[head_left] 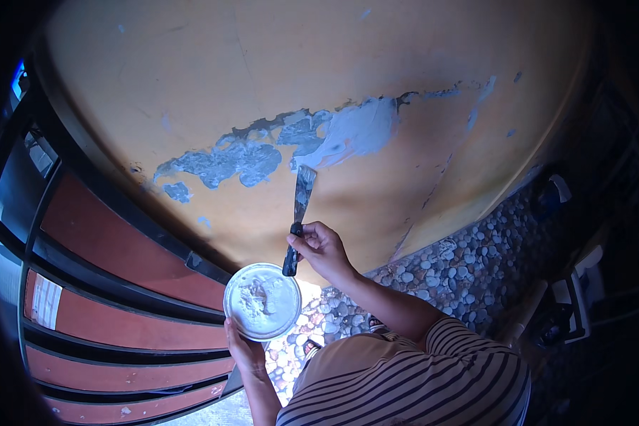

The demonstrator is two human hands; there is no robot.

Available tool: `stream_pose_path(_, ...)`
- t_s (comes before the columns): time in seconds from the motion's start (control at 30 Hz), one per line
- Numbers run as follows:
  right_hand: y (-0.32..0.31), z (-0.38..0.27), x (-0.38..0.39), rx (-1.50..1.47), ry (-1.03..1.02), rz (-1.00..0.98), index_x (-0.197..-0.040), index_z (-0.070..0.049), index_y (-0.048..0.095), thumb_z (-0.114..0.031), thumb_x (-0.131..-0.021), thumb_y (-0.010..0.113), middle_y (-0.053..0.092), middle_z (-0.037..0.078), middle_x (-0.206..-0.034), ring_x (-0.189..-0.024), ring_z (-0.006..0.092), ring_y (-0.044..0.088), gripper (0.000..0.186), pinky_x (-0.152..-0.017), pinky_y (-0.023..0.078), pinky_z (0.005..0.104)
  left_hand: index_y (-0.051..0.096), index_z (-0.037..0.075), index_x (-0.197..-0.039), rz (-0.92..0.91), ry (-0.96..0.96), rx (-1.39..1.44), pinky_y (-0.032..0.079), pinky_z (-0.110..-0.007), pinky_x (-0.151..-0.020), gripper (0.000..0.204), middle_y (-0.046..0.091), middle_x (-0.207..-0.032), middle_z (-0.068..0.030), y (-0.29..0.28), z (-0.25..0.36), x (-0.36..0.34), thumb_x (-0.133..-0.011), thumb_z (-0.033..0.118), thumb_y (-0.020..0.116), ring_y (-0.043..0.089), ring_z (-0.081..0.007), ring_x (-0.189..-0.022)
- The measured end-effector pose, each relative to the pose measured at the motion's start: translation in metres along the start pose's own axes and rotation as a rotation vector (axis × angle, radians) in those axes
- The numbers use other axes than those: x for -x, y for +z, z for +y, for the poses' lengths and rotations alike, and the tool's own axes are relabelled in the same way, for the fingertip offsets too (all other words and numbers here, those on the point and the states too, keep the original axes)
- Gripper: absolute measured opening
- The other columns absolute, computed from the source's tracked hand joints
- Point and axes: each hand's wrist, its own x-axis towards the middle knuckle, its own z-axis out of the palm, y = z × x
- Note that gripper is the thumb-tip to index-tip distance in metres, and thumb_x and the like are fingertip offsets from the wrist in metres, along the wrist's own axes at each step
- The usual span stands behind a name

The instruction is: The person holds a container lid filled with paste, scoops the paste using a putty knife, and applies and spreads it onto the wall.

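In my right hand (320, 248) is a putty knife (303, 195), gripped by its dark handle. Its smeared metal blade points up at the wall, close to the lower edge of a patch of wet white filler (362, 130); whether it touches cannot be made out. My left hand (243, 346) holds a round tub (264, 302) from its near left side, most fingers hidden beneath. White paste fills the tub, its surface scooped and rough in the middle. Left of the fresh filler, the yellow-orange wall (213, 71) has grey bare areas (241, 162) with ragged, peeled paint edges.
On the left stands a dark metal frame with red-brown panels (121, 255), close to the tub. The floor has a pebble pattern (440, 266). At the right, in shadow, is a white and dark object (571, 305) I cannot identify.
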Motion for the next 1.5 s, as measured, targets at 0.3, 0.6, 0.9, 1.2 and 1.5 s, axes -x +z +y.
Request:
stream_pose_path(0.3,-0.028,-0.024,-0.035,-0.073,-0.105,0.213,-0.105,0.002,0.057,-0.017,-0.096,0.072,0.068,0.005,-0.088,-0.075,0.0086,0.066,0.026,-0.062,0.057,0.0252,0.044,0.000,-0.144,-0.014,-0.009,-0.019,0.038,-0.045,-0.114,0.049,0.050,-0.145,-0.0162,0.008,0.005,-0.004,-0.106,0.031,0.047,0.050,-0.0279,-0.134)
stream_pose_path(0.6,-0.041,-0.027,-0.010,-0.072,-0.078,0.071,-0.107,-0.002,0.059,-0.011,-0.097,0.068,0.067,0.003,-0.091,-0.080,0.0088,0.066,0.016,-0.067,0.056,0.0255,0.044,0.001,-0.144,-0.032,-0.011,-0.022,0.037,-0.045,-0.114,0.048,0.051,-0.145,-0.0152,0.028,-0.015,-0.003,-0.106,0.030,0.047,0.049,-0.0280,-0.134)
stream_pose_path(0.9,-0.076,-0.030,-0.029,-0.080,-0.011,0.128,-0.105,0.001,0.058,-0.017,-0.096,0.071,0.068,0.005,-0.091,-0.077,0.0091,0.066,0.023,-0.063,0.057,0.0262,0.045,-0.001,-0.143,-0.027,-0.018,-0.041,0.039,-0.044,-0.113,0.048,0.053,-0.143,-0.0157,0.050,-0.039,0.010,-0.107,0.031,0.043,0.052,-0.0274,-0.132)
stream_pose_path(1.2,-0.114,-0.050,-0.019,-0.085,-0.091,0.211,-0.102,-0.001,0.058,-0.018,-0.097,0.071,0.067,0.003,-0.088,-0.076,0.0081,0.065,0.022,-0.063,0.057,0.0258,0.045,0.001,-0.142,-0.039,-0.035,-0.009,0.039,-0.043,-0.113,0.046,0.052,-0.143,-0.0152,0.064,-0.054,0.021,-0.107,0.030,0.044,0.051,-0.0268,-0.132)
stream_pose_path(1.5,-0.156,-0.061,0.007,-0.077,0.085,-0.055,-0.107,-0.002,0.060,-0.015,-0.098,0.068,0.067,0.002,-0.091,-0.083,0.0078,0.066,0.018,-0.067,0.055,0.0252,0.043,-0.001,-0.146,-0.025,-0.035,-0.066,0.036,-0.044,-0.115,0.053,0.051,-0.146,-0.0157,0.093,-0.106,0.021,-0.107,0.035,0.042,0.050,-0.0267,-0.135)
